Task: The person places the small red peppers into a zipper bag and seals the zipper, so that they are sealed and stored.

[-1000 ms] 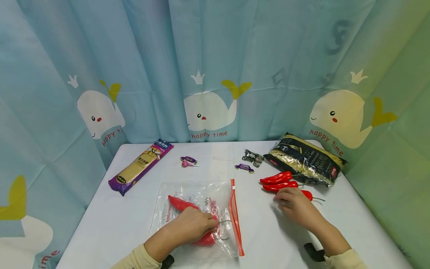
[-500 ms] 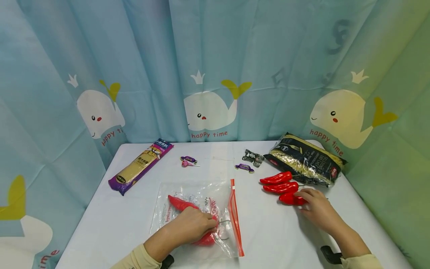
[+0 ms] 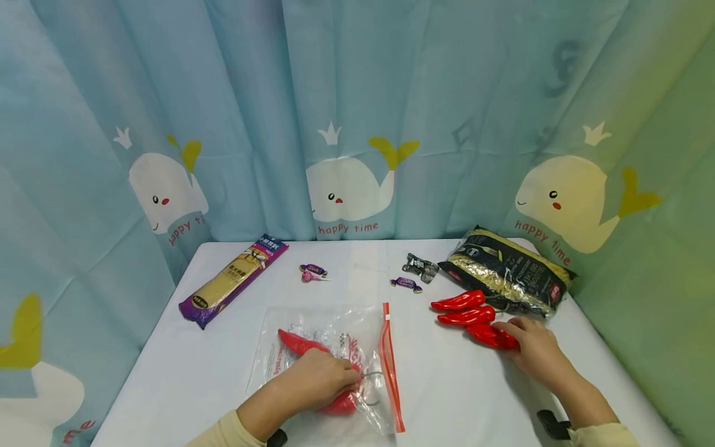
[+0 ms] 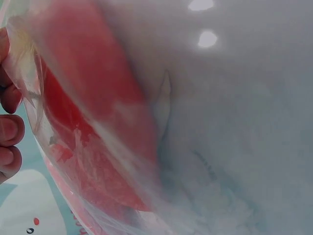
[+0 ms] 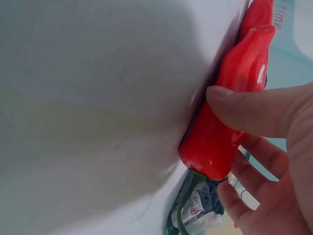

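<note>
A clear zip bag (image 3: 365, 323) with a red slider lies flat, red chili peppers (image 3: 300, 342) inside it. My left hand (image 3: 317, 382) lies over the bag and pinches its plastic; in the left wrist view its fingertips (image 4: 10, 129) show at the bag's edge. On the right, my right hand (image 3: 536, 351) grips a red chili pepper (image 5: 222, 117) near its stem end, the thumb across it and the fingers behind. Just beyond this one, two more red chili peppers (image 3: 459, 301) lie side by side on the table.
A black-and-gold pasta bag (image 3: 505, 267) lies at the back right, close behind the peppers. A purple pasta packet (image 3: 234, 279) is at the back left. Wrapped candies (image 3: 406, 284) and a lollipop (image 3: 310, 277) lie near the back. A curtain (image 3: 346, 81) hangs behind the table.
My right hand has shifted right along the nearest chili pepper to its stem end and now grips it there. That pepper has turned slightly. The left hand stays on the bag.
</note>
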### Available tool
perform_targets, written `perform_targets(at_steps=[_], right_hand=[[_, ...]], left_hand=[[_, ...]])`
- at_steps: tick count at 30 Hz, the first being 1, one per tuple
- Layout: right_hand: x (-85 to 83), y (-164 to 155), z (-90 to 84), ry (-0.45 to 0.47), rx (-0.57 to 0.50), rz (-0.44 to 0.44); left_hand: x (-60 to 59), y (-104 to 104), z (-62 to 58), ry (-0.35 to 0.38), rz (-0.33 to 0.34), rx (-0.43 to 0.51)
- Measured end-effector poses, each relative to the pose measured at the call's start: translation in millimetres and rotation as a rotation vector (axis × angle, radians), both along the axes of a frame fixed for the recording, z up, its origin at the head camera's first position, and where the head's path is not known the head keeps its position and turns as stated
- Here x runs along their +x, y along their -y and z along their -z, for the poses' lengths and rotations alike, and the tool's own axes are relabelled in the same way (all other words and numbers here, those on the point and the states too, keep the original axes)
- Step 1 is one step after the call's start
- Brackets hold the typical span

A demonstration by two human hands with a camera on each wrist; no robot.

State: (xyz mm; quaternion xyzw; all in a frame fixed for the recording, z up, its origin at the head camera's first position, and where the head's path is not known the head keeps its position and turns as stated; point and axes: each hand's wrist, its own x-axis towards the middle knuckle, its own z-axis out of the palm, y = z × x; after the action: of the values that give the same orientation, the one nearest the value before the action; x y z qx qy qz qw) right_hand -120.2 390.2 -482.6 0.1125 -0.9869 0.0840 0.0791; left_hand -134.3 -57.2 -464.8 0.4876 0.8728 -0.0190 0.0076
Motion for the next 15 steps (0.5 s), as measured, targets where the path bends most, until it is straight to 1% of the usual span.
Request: perform_targets(at_steps=[3, 7, 11, 15], right_hand=[[1.7, 0.9, 2.0, 0.013, -0.031, -0.002], [2.8, 2.0, -0.6, 0.033, -0.067, -0.014], [3.9, 1.0, -3.2, 0.104, -0.071, -0.002], [6.1, -2.4, -3.4, 0.158, -0.063, 0.011]], left_hand=[[0.5, 1.6, 1.3, 0.005, -0.003, 0.003], [-1.1, 2.6, 1.8, -0.037, 0.008, 0.015], [-2.3, 2.1, 2.0, -0.033, 0.009, 0.019], [-3.2, 1.8, 3.1, -0.055, 0.028, 0.038]])
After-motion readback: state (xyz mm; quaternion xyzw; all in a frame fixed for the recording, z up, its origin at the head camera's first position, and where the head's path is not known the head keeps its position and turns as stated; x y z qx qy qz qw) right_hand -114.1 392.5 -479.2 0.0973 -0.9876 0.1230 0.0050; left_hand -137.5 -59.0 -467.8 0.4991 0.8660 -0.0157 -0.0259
